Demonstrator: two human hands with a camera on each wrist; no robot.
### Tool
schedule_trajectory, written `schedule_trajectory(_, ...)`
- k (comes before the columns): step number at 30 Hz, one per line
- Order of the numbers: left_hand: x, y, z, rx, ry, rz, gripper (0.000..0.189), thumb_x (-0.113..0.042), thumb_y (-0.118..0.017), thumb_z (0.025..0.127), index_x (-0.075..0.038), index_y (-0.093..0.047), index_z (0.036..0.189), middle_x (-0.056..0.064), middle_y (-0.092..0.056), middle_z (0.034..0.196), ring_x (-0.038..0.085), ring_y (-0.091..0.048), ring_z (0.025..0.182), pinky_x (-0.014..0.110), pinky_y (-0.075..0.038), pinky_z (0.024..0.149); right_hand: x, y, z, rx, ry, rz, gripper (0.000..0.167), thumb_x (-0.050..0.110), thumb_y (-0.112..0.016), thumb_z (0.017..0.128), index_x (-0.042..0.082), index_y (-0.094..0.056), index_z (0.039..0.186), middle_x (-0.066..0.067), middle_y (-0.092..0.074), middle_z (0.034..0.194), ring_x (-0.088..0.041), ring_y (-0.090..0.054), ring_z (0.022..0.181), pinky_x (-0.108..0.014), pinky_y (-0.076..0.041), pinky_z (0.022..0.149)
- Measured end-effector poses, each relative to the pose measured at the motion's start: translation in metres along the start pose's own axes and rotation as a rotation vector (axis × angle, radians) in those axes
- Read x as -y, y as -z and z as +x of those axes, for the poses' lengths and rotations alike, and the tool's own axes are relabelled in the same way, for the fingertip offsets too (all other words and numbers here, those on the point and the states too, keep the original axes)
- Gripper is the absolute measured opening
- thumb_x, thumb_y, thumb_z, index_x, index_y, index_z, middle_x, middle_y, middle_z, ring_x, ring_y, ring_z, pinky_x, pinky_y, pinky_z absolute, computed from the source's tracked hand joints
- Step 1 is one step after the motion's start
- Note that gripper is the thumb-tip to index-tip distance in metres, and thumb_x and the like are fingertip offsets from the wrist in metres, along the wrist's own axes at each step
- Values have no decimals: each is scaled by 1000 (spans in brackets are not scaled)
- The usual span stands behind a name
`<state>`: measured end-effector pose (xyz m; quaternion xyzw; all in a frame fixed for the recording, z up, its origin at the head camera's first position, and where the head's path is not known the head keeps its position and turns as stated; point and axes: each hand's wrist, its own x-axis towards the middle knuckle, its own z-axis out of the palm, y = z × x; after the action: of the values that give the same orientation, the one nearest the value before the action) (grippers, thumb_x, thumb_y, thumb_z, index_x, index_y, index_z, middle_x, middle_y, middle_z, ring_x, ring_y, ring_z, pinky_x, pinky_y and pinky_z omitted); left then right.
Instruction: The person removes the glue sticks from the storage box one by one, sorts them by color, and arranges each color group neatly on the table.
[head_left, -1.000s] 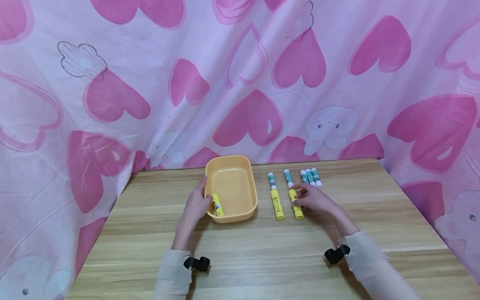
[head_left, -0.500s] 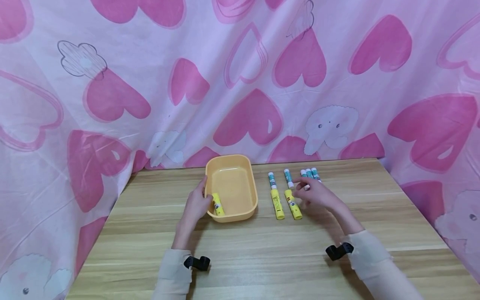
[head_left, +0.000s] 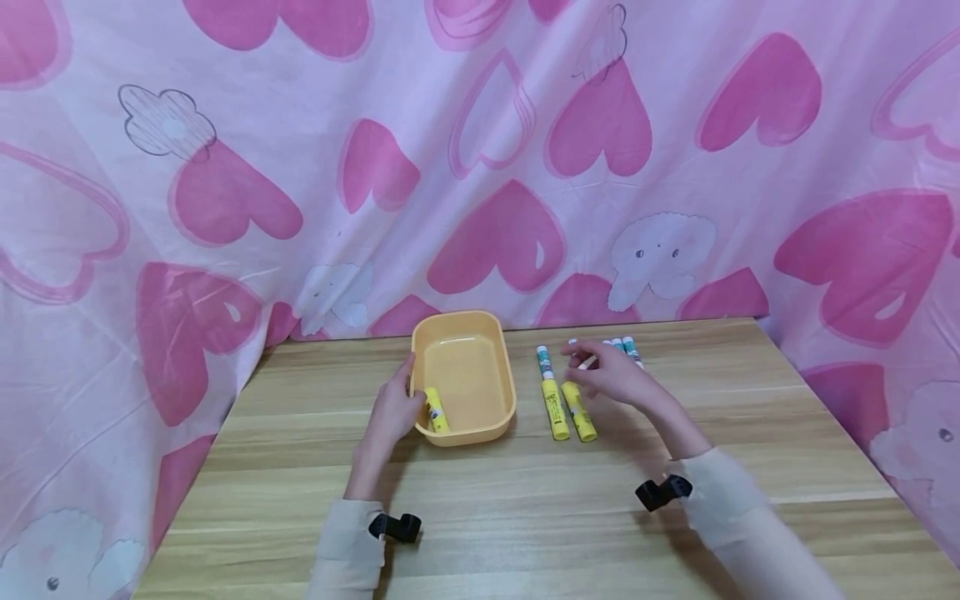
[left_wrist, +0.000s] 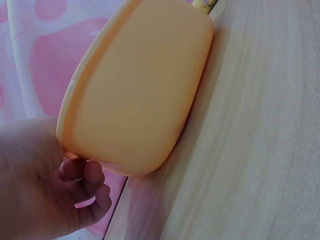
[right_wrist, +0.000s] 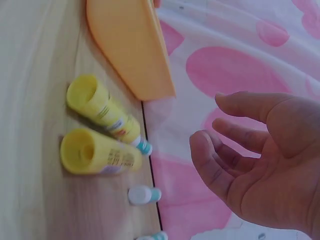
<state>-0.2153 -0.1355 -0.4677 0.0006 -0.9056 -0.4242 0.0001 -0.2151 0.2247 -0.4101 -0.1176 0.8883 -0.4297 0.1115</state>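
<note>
My left hand (head_left: pixel 393 408) grips the left rim of an orange plastic tray (head_left: pixel 480 375), thumb over the edge and fingers outside it. A yellow glue stick (head_left: pixel 436 410) lies inside, along the tray's left wall. Over the table to the right, my right hand (head_left: pixel 617 375) hovers with loosely bent fingers and holds nothing. Just below its fingertips lies a tilted yellow glue stick (head_left: pixel 580 412), beside a second yellow glue stick (head_left: pixel 555 410). A small teal-and-white glue stick (head_left: pixel 544 362) lies end to end with that second one. Another small glue stick (right_wrist: pixel 144 195) is mostly behind my right hand in the head view.
Several more small teal-and-white glue sticks (head_left: pixel 631 348) lie behind my right hand, partly covered. The wooden table (head_left: pixel 480 517) ends at a pink heart-patterned curtain (head_left: pixel 495 233) at the back. Each wrist wears a black camera (head_left: pixel 395 527).
My right hand let go of the right yellow glue stick and moved up and left over the small ones. That yellow stick now tilts with its far end leftward. The left hand stays on the tray.
</note>
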Motion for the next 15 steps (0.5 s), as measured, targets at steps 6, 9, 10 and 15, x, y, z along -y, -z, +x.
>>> schedule_trajectory(6,-1,1,-1,10,9,-10,73,-8,-54,90,-9,-27,157,18,-41,155,32,-46,136,48,-39,113,19,-7,7,-2,31,1,40,19,-62,95,7,-59,133,-11,-62,106,-26,-60,90,-40,-59,73)
schedule_trajectory(9,-1,1,-1,3,10,-7,73,-8,-55,89,-9,-28,157,18,-42,155,32,-46,137,48,-39,113,28,-11,12,-7,62,-28,39,23,-63,95,8,-61,131,-9,-64,105,-24,-60,91,-36,-57,75)
schedule_trajectory(10,0,1,-1,0,8,-8,73,-8,-55,89,-9,-28,157,18,-42,154,32,-45,137,48,-38,113,30,-12,13,-7,73,-34,39,23,-64,94,8,-61,130,-9,-64,104,-23,-60,92,-36,-57,75)
schedule_trajectory(15,1,0,0,0,5,-2,74,-9,-55,89,-11,-28,157,18,-44,153,31,-47,135,48,-39,113,41,-21,23,18,111,-47,38,21,-65,94,7,-62,129,-9,-66,102,-24,-62,90,-35,-58,72)
